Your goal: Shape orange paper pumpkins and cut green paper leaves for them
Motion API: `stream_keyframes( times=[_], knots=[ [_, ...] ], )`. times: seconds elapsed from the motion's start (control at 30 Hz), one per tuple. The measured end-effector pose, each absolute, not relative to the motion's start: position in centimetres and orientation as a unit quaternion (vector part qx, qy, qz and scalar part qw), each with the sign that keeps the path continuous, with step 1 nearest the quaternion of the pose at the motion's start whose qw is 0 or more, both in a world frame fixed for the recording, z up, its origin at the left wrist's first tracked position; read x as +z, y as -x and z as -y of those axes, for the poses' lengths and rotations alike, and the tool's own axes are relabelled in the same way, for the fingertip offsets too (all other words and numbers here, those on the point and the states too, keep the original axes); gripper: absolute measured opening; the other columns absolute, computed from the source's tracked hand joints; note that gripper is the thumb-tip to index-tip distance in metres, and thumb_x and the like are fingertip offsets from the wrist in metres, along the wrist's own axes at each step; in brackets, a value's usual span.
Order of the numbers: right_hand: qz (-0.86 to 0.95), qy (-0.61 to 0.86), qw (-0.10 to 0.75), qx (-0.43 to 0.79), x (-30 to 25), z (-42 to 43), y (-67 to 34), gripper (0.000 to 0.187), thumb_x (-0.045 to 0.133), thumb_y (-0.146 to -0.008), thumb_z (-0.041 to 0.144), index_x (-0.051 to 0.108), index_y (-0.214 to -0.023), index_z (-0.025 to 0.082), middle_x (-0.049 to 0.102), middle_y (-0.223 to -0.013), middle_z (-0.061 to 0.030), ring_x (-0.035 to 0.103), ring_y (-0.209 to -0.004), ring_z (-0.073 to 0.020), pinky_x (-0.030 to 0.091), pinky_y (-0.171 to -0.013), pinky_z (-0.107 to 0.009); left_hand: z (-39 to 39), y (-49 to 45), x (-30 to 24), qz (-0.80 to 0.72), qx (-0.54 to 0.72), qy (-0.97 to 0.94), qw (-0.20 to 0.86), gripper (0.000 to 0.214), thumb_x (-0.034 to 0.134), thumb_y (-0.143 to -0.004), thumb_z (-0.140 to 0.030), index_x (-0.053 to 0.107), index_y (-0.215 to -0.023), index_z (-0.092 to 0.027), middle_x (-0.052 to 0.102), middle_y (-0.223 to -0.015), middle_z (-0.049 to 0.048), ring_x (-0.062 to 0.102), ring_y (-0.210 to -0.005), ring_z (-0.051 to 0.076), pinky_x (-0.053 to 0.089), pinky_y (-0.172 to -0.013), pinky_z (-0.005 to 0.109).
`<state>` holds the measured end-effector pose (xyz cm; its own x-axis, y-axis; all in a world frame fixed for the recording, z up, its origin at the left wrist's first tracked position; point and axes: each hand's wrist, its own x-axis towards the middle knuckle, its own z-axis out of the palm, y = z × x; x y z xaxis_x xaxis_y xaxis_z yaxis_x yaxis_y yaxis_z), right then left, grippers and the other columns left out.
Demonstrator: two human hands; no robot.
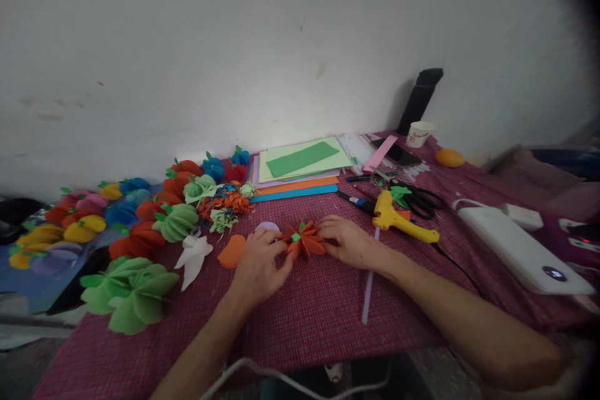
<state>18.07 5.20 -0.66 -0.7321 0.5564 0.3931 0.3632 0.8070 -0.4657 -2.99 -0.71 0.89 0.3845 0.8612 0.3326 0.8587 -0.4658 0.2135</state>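
Observation:
An orange paper pumpkin [304, 241] with a small green square on top lies on the red checked tablecloth [300, 319]. My left hand [259, 264] presses its left side with curled fingers. My right hand [347, 240] grips its right side, fingers bent against the folds. An orange paper piece [232, 251] and a pale round disc [267, 226] lie just left of my left hand.
Many coloured paper pumpkins [140, 225] crowd the left. Stacked coloured paper sheets [300, 169] lie behind. A yellow glue gun [398, 220], a glue stick [369, 281], black scissors [419, 199], a white power bank [520, 250], a paper cup [419, 134] and an orange ball [450, 157] sit on the right.

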Motion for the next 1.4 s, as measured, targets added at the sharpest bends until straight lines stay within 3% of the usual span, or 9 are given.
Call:
stream_keyframes(
  times=[0.2,0.43,0.53,0.73,0.93,1.23,1.4],
  knots=[
    [0.916,0.25,0.258,0.181,-0.1,-5.3,-18.3,0.019,0.05,-0.075,0.003,0.062,-0.07,0.017,0.064,-0.075,-0.0027,0.056,-0.081,-0.0143,0.042,-0.08,-0.029,0.3,3.5,0.9,-0.502,0.202,-0.841,0.011,0.018,0.049,-0.081,-0.025,0.065,-0.074,-0.02,0.063,-0.088,0.0047,0.052,-0.084,0.019,0.04,-0.075,0.036],
    [0.91,0.265,0.25,0.196,-0.3,-5.3,-18.3,0.017,0.052,-0.074,0.004,0.063,-0.069,0.017,0.064,-0.074,-0.0027,0.057,-0.079,-0.0144,0.043,-0.078,-0.029,0.6,3.5,1.5,-0.505,0.239,-0.829,0.026,0.015,0.052,-0.078,-0.027,0.065,-0.074,-0.021,0.062,-0.097,0.0051,0.054,-0.092,0.02,0.039,-0.083,0.037],
    [0.911,0.27,0.246,0.192,-0.4,-5.2,-18.4,0.011,0.057,-0.074,0.012,0.065,-0.079,0.018,0.065,-0.087,-0.0047,0.057,-0.087,-0.0163,0.043,-0.083,-0.031,0.7,3.8,2.0,-0.525,0.27,-0.807,0.022,0.017,0.051,-0.077,-0.025,0.061,-0.065,-0.019,0.06,-0.1,0.0053,0.053,-0.094,0.02,0.038,-0.086,0.039],
    [0.905,0.265,0.257,0.21,-0.3,-5.1,-18.7,0.021,0.058,-0.074,0.016,0.065,-0.094,0.02,0.058,-0.112,-0.0071,0.053,-0.105,-0.018,0.041,-0.091,-0.034,0.8,4.0,2.3,-0.53,0.292,-0.796,0.012,0.013,0.052,-0.074,-0.021,0.057,-0.063,-0.019,0.06,-0.097,0.0047,0.052,-0.093,0.02,0.039,-0.084,0.038],
    [0.899,0.269,0.261,0.225,0.1,-5.0,-18.9,0.018,0.061,-0.074,0.02,0.067,-0.091,0.02,0.058,-0.112,-0.0077,0.053,-0.105,-0.0176,0.041,-0.091,-0.034,1.1,3.5,2.2,-0.512,0.262,-0.818,0.022,0.012,0.061,-0.071,-0.032,0.061,-0.07,-0.02,0.056,-0.11,0.006,0.05,-0.097,0.022,0.037,-0.086,0.042],
    [0.897,0.28,0.273,0.207,-0.1,-5.1,-18.8,0.016,0.054,-0.074,0.009,0.066,-0.068,0.018,0.061,-0.108,-0.0065,0.057,-0.098,-0.0164,0.045,-0.085,-0.033,0.7,3.4,1.2,-0.496,0.225,-0.838,0.014,0.012,0.055,-0.076,-0.028,0.064,-0.071,-0.022,0.059,-0.107,0.0052,0.051,-0.097,0.022,0.038,-0.082,0.04],
    [0.896,0.287,0.269,0.208,-0.4,-5.2,-18.8,0.011,0.058,-0.073,0.014,0.067,-0.076,0.019,0.06,-0.109,-0.0077,0.056,-0.101,-0.018,0.043,-0.088,-0.035,0.9,4.0,2.1,-0.517,0.279,-0.808,0.032,0.014,0.053,-0.077,-0.027,0.062,-0.069,-0.02,0.058,-0.105,0.0047,0.051,-0.096,0.02,0.038,-0.086,0.038]
  ],
)
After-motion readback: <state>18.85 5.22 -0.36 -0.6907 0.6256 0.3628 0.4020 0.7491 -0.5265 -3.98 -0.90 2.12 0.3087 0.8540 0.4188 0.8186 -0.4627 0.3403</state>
